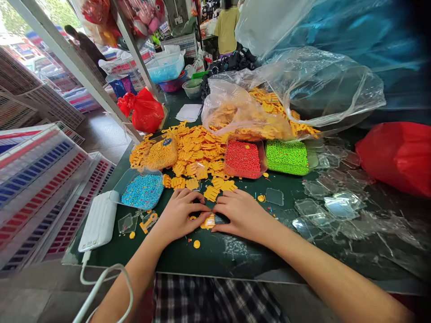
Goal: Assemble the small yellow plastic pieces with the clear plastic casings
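Yellow plastic piece (208, 221) lay flat between the left hand (178, 214) and right hand (240, 216), fingertips curved narrowly around it, on the dark green tabletop (215, 255).

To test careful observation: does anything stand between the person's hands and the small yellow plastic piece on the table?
Nothing visible does: the left hand and right hand lie either side of the yellow plastic piece, fingertips right beside it.
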Tool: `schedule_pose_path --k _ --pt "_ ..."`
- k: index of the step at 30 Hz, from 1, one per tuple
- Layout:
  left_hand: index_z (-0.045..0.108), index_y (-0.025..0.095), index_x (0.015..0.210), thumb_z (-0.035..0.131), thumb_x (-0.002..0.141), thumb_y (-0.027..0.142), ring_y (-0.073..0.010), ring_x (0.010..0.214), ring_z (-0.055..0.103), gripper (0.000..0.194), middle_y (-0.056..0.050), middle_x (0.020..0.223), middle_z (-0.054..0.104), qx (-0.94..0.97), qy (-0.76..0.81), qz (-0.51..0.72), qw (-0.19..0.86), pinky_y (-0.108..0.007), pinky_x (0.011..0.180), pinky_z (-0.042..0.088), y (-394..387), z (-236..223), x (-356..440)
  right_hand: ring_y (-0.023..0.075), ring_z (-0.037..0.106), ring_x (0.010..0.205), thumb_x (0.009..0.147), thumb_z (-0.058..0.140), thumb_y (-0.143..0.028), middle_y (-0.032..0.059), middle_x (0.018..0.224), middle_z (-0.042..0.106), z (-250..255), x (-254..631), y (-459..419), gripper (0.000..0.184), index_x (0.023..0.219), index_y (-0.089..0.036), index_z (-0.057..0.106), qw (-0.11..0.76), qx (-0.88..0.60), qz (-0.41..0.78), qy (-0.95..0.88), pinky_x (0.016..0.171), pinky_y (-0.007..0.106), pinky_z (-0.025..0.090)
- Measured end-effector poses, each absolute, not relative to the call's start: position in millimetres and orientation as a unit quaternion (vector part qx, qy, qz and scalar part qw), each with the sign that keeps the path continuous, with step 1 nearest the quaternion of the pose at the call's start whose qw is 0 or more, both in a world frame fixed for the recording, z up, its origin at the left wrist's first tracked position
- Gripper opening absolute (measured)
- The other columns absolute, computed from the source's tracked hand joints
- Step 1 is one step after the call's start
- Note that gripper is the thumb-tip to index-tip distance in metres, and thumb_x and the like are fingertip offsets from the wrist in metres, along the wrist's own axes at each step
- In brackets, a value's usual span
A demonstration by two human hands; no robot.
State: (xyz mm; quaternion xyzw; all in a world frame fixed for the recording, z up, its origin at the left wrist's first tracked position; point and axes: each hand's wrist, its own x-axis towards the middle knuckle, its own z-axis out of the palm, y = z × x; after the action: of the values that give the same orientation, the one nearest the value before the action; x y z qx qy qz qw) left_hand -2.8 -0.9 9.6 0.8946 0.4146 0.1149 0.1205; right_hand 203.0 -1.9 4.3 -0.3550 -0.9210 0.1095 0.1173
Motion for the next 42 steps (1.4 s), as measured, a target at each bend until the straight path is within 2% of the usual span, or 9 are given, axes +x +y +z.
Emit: schedule_pose_path --k 4,7,12,21,30,33,37,39,42 --pt "0.075 0.031 0.094 0.06 0.091 0.033 -0.0178 0.088 0.054 0.016 0.001 0.094 0.067 0.901 0.398 0.114 0.133 -0.036 0.084 0.034 -1 11 -5 0.0211 0.059 0.083 0.077 0.072 -0.05 0.0047 0.082 0.069 4 202 -3 0.036 0.083 -0.015 0.068 0.114 -0.354 0.104 -0.922 0.07 0.033 0.035" --pt "0.074 0.027 0.095 0.054 0.093 0.028 -0.0175 0.086 0.054 0.02 0.0 0.093 0.068 0.898 0.397 0.151 0.119 -0.038 0.085 0.035 -2 14 -5 0.021 0.059 0.083 0.077 0.071 -0.052 0.0045 0.082 0.069 3 201 -2 0.037 0.083 -0.015 0.068 0.109 -0.357 0.101 -0.922 0.069 0.033 0.035" --pt "0.073 0.025 0.092 0.05 0.094 0.026 -0.0175 0.082 0.055 0.023 -0.001 0.089 0.07 0.893 0.395 0.206 0.065 -0.039 0.084 0.035 -5 17 -4 0.0209 0.059 0.082 0.076 0.072 -0.053 0.0035 0.081 0.068 -1 201 -3 0.037 0.082 -0.016 0.067 0.117 -0.357 0.096 -0.922 0.069 0.032 0.035" --pt "0.069 0.021 0.084 0.048 0.094 0.026 -0.0163 0.082 0.057 0.025 0.0 0.085 0.072 0.904 0.361 0.215 0.073 -0.036 0.086 0.036 -8 9 1 0.0196 0.059 0.076 0.074 0.077 -0.045 0.001 0.077 0.067 -10 201 -3 0.03 0.081 -0.018 0.065 0.176 -0.334 0.079 -0.923 0.067 0.032 0.036" --pt "0.068 0.022 0.079 0.049 0.092 0.027 -0.0173 0.084 0.061 0.024 0.001 0.088 0.073 0.902 0.361 0.231 0.045 -0.037 0.088 0.039 -9 0 2 0.0192 0.06 0.073 0.079 0.072 -0.044 0.0011 0.076 0.066 -18 201 -3 0.025 0.08 -0.021 0.064 0.172 -0.323 0.081 -0.927 0.066 0.032 0.041" --pt "0.069 0.024 0.085 0.048 0.094 0.027 -0.0182 0.086 0.063 0.023 0.001 0.091 0.073 0.886 0.395 0.24 0.038 -0.037 0.086 0.041 -3 15 -12 0.0195 0.06 0.074 0.082 0.068 -0.047 0.0021 0.076 0.066 -20 201 -3 0.026 0.081 -0.021 0.064 0.167 -0.329 0.074 -0.926 0.066 0.031 0.042" --pt "0.07 0.022 0.092 0.05 0.094 0.03 -0.0202 0.091 0.063 0.021 -0.003 0.096 0.073 0.781 0.552 0.29 -0.027 -0.037 0.084 0.043 14 45 -58 0.0202 0.061 0.077 0.084 0.064 -0.05 0.003 0.078 0.066 -22 202 -4 0.028 0.082 -0.022 0.066 0.158 -0.327 0.064 -0.93 0.068 0.032 0.042" --pt "0.071 0.022 0.089 0.055 0.091 0.033 -0.0219 0.089 0.063 0.02 -0.003 0.095 0.073 0.738 0.633 0.229 -0.043 -0.039 0.084 0.042 22 56 -83 0.0198 0.061 0.077 0.085 0.062 -0.051 0.003 0.078 0.066 -23 203 -3 0.03 0.083 -0.022 0.066 0.157 -0.325 0.058 -0.931 0.069 0.032 0.042" --pt "0.073 0.024 0.08 0.06 0.086 0.034 -0.0229 0.086 0.064 0.017 -0.001 0.093 0.073 0.722 0.687 0.077 0.018 -0.04 0.085 0.041 28 61 -106 0.0192 0.06 0.077 0.087 0.061 -0.051 0.0025 0.078 0.067 -21 203 -3 0.03 0.084 -0.022 0.067 0.164 -0.319 0.047 -0.932 0.069 0.032 0.039"
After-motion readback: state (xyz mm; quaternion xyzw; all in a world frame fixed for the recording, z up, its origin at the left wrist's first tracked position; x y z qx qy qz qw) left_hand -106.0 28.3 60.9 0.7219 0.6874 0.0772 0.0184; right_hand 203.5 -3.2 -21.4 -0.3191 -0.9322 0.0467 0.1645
